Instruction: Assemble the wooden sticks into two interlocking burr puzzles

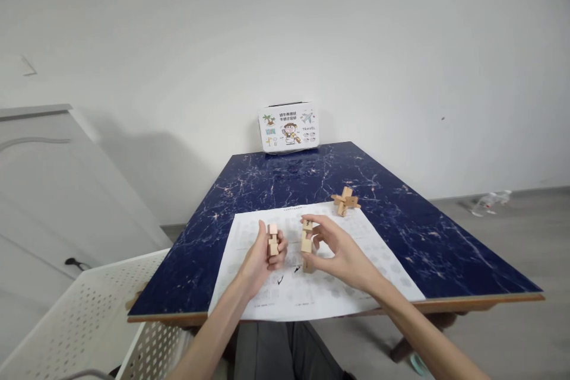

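Observation:
My left hand (266,258) is closed around a notched wooden puzzle piece (273,247), held upright above a printed paper sheet (236,249). A short way to the right, my right hand (336,246) grips another notched wooden piece (307,243) between thumb and fingers, with a dark mark near its top. The two pieces are apart. Beyond my right hand, at the sheet's upper right corner, lies a small cluster of wooden pieces (345,200), some crossing each other. Parts of both held pieces are covered by my fingers.
The sheet lies on a blue marble-patterned table (285,181) with a wooden edge. A white illustrated case (289,127) leans against the wall at the far end. A white perforated basket (80,309) stands at the lower left, and a clear plastic item (490,203) lies on the floor at right.

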Tool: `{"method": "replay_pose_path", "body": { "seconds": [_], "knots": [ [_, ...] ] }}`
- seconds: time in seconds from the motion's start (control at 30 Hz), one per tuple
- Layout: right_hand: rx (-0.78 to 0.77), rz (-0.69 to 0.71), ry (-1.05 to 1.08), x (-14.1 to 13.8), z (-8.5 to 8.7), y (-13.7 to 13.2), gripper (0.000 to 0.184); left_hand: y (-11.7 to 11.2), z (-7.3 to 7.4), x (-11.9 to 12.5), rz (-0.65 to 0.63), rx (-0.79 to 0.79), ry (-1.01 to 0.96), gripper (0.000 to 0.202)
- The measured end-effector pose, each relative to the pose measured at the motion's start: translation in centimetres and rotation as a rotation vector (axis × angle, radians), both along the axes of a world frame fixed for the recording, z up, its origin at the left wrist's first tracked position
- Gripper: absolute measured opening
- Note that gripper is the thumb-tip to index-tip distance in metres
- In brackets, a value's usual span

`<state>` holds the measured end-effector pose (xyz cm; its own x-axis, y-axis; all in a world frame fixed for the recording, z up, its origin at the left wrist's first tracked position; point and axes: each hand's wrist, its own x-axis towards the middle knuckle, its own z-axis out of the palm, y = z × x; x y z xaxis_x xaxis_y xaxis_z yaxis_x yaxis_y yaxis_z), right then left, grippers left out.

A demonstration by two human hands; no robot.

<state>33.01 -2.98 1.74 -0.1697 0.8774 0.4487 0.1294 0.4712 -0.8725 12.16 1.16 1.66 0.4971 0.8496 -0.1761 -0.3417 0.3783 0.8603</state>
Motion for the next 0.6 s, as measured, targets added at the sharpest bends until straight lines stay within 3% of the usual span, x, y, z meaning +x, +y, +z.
{"method": "replay_pose_path", "body": {
  "seconds": [0.23, 0.43, 0.6],
  "knots": [
    [-0.023, 0.008, -0.01, -1.4, -0.3, 0.2, 0.061, -0.6, -0.3, 0.0, 0.062, 0.093, 0.148, 0.037],
    [0.157, -0.026, -0.186, -1.5, 0.1, 0.0, 0.068, -1.2, -0.2, 0.2, -0.04, 0.192, 0.165, 0.043],
    [0.209, -0.001, -0.326, -1.1, 0.8, -0.1, 0.071, -1.5, -0.9, 0.6, 0.03, 0.247, 0.284, 0.051]
  ]
}}
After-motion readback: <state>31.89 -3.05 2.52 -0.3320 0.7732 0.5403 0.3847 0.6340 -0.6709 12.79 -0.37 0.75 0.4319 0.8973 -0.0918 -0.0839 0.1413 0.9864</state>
